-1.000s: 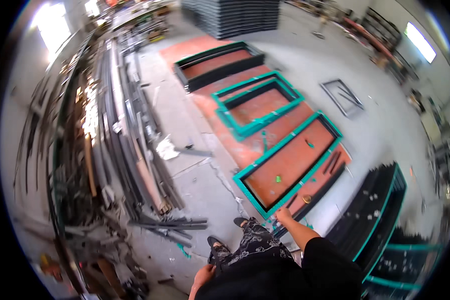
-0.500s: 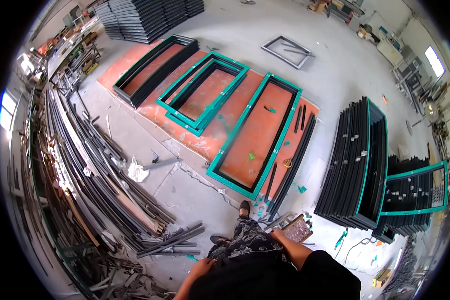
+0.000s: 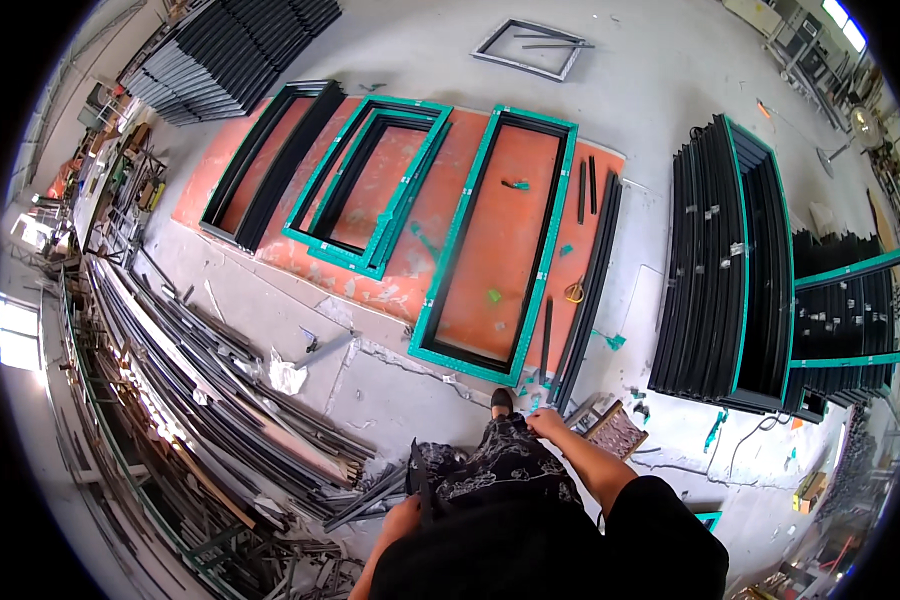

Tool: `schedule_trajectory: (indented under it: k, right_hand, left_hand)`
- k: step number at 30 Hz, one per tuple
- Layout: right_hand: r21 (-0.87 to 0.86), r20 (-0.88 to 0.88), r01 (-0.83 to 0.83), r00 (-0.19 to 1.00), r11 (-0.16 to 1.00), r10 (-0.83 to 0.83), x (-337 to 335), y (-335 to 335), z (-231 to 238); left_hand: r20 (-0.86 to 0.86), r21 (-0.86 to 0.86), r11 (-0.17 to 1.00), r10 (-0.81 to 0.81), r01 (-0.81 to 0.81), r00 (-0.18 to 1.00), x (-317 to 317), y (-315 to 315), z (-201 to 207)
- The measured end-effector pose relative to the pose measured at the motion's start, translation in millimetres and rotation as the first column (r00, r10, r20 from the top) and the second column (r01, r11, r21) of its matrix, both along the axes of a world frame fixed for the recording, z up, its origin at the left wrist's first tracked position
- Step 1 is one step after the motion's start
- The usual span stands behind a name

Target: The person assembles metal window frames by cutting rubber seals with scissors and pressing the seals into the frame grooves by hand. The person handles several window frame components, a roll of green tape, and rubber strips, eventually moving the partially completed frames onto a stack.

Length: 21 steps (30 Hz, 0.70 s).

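My left hand (image 3: 402, 517) is at my left hip, its fingers closed. A thin dark strip (image 3: 422, 478) stands up beside it; the fingers seem wrapped round its lower end, but its kind is unclear. My right hand (image 3: 544, 423) hangs at the right front of my patterned trousers (image 3: 515, 470), fingers curled; anything inside them is hidden. Beyond my shoe, a tall green-edged frame (image 3: 515, 372) lies flat on an orange-red sheet (image 3: 592, 265). Long dark bars (image 3: 588, 290) lie to its right, with yellow-handled scissors (image 3: 574, 291) beside them.
Stacked dark frames (image 3: 700, 270) stand on the right. More frames lie on the sheet, including a green pair (image 3: 332, 247) and a black stack (image 3: 260, 222). Long metal profiles (image 3: 210, 350) cover the floor on the left. A patterned panel (image 3: 615, 432) lies near my right arm.
My view has shifted as I step toward the tall frame. My right hand has moved forward from my hip, and the dark strip now shows at my left hand.
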State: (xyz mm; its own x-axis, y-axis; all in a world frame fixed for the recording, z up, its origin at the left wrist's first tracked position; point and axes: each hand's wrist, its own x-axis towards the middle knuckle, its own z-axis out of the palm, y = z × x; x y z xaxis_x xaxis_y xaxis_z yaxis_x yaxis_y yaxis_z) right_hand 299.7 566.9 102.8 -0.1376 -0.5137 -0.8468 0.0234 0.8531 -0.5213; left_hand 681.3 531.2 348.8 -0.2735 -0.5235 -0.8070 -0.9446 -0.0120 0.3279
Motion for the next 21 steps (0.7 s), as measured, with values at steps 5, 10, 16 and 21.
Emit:
schedule_trajectory:
  k: [5, 10, 16, 21]
  right_hand:
    - [-0.09, -0.068, -0.483, 0.875, 0.871, 0.479, 17, -29, 22]
    - [-0.055, -0.201, -0.592, 0.795, 0.804, 0.572, 35, -67, 35]
    - [-0.152, -0.456, -0.389, 0.843, 0.909, 0.285, 87, -116, 45]
    - [-0.183, -0.63, -0.105, 0.776, 0.978, -0.035, 145, -197, 105]
  left_hand:
    - [0.14, -0.112, 0.994, 0.031, -0.016, 0.99, 2, -39, -2]
    - [0.074, -0.115, 0.968, -0.217, 0.225, 0.973, 32, -108, -19]
    - [-0.165, -0.287, 0.92, -0.321, 0.266, 0.933, 46, -217, -33]
    - [-0.207, -0.183, 0.967, -0.213, 0.176, 0.955, 87, -314, -30]
